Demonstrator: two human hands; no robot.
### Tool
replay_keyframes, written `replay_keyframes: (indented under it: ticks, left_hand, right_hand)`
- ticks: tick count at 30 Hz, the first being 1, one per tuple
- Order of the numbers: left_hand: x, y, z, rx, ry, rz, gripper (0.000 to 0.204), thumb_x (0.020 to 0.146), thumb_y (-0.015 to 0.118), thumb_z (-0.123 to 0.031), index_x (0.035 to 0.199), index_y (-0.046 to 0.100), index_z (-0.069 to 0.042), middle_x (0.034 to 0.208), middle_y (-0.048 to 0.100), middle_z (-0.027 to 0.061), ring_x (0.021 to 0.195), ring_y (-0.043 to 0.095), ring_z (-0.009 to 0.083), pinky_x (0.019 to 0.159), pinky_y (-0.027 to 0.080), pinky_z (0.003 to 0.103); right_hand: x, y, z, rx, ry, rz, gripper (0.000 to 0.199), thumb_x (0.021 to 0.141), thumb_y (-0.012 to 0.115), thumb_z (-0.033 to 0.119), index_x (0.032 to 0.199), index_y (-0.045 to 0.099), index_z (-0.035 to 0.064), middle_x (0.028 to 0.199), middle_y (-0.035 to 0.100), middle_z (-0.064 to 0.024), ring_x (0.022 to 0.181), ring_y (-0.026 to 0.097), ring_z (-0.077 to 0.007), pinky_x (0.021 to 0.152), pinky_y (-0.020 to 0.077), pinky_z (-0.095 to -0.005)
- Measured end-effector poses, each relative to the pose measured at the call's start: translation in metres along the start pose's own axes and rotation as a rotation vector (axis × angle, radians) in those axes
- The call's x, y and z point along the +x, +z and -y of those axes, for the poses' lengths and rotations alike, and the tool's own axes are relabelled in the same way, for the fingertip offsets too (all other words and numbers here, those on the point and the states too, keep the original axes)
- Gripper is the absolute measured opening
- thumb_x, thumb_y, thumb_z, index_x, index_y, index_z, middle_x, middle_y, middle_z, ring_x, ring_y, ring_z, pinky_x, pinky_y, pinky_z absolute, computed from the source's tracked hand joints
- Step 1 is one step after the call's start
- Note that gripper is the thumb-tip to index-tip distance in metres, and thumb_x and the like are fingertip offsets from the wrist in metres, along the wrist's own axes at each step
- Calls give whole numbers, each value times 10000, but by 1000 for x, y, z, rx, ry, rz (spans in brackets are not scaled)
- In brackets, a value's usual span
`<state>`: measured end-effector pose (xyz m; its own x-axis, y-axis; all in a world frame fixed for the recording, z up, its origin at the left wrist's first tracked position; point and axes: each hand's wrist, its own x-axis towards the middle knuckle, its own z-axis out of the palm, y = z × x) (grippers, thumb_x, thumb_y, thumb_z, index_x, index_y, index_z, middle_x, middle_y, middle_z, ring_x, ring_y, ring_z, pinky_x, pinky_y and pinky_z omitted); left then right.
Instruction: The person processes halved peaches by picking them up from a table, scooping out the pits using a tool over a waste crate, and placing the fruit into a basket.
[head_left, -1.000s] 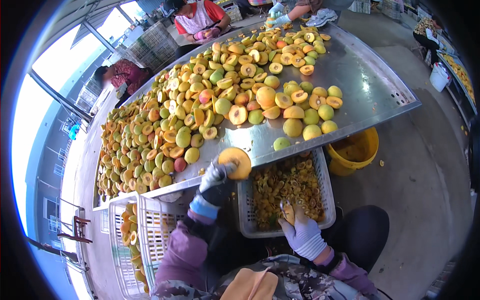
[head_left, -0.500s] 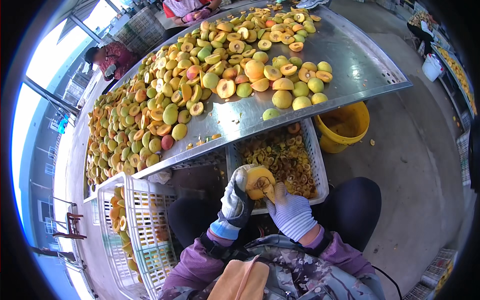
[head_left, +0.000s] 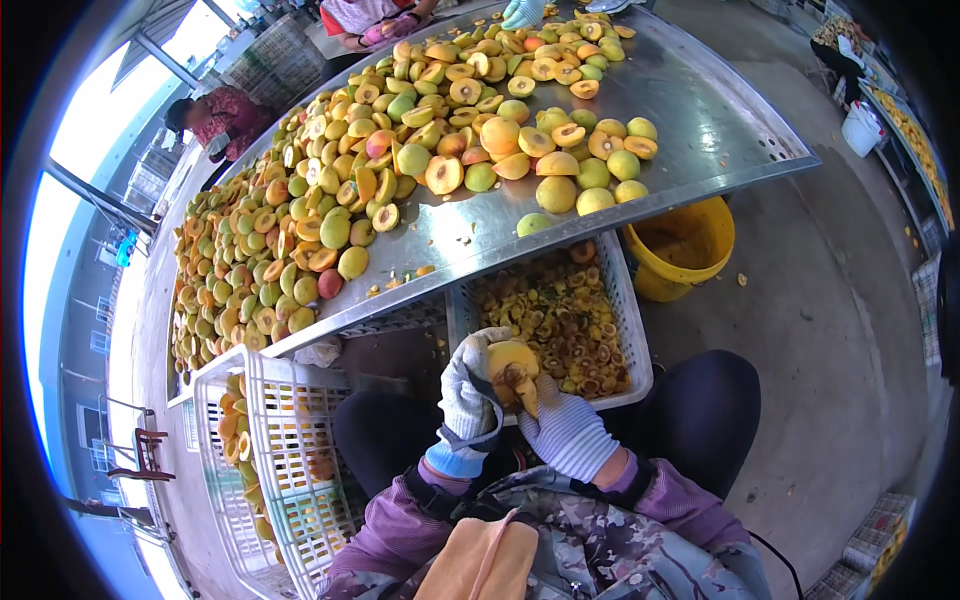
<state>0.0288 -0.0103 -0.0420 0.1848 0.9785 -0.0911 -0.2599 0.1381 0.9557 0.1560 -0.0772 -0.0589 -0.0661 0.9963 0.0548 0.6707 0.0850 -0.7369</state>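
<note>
In front of my lap, my left hand [head_left: 466, 395], in a grey-white glove, is closed around a yellow peach half [head_left: 511, 358] with its cut face showing a brown centre. My right hand [head_left: 572, 432], in a white-and-blue striped glove, is closed with its fingertips at the right lower edge of that half. Whatever its fingers grip is hidden; a yellowish piece shows at the thumb. Below both hands sits a white crate [head_left: 641, 342] holding many pits and scraps. Ahead, a metal table [head_left: 690, 125] carries a large heap of halved and whole peaches [head_left: 330, 190].
A white slatted basket [head_left: 265, 365] with peach halves stands at my left. Right of the scrap crate is a yellow bucket [head_left: 728, 245] under the table's edge. Co-workers sit beyond the table, one gloved hand [head_left: 523, 13] reaching over its far side. My knees flank the crate.
The peach half has turned and tilted between my hands, and both hands have shifted slightly. A co-worker's gloved hand has appeared over the far end of the heap.
</note>
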Motion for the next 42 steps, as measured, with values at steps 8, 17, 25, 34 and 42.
replay_keyframes:
  ticks: [8,17,25,34,42]
  left_hand:
    - [-2,7,2,-115,69,45,579,917,517,-499,1114,556,44,1018,635,141,896,629,208,794,526,325]
    - [3,12,-10,158,80,152,617,880,554,-540,1088,575,41,981,654,133,863,644,198,754,532,312]
    - [16,-2,-5,61,-15,277,492,901,575,-431,1014,624,45,849,680,118,782,655,183,717,526,294]
    - [44,4,-42,567,-113,788,441,863,613,-429,951,667,0,830,681,83,776,648,156,734,517,296]
    - [29,-15,-16,-157,-82,79,752,882,421,-649,1171,513,39,1052,623,180,920,631,276,834,522,380]
  right_hand:
    - [0,0,1,156,42,46,374,859,576,240,1056,417,-36,682,602,-230,641,616,-422,563,508,-483]
    - [2,-7,-4,467,-33,174,256,894,530,159,1070,549,-26,920,623,-202,831,601,-364,759,487,-411]
    - [1,-7,7,938,113,325,237,941,542,292,931,553,55,559,487,20,457,461,-63,424,378,-236]
    - [-8,-29,10,1411,415,684,210,950,526,260,846,491,81,543,487,-30,392,447,-94,359,362,-234]
    - [-6,-25,-10,1645,485,556,157,918,548,254,853,493,122,549,475,-20,374,423,-103,362,353,-237]
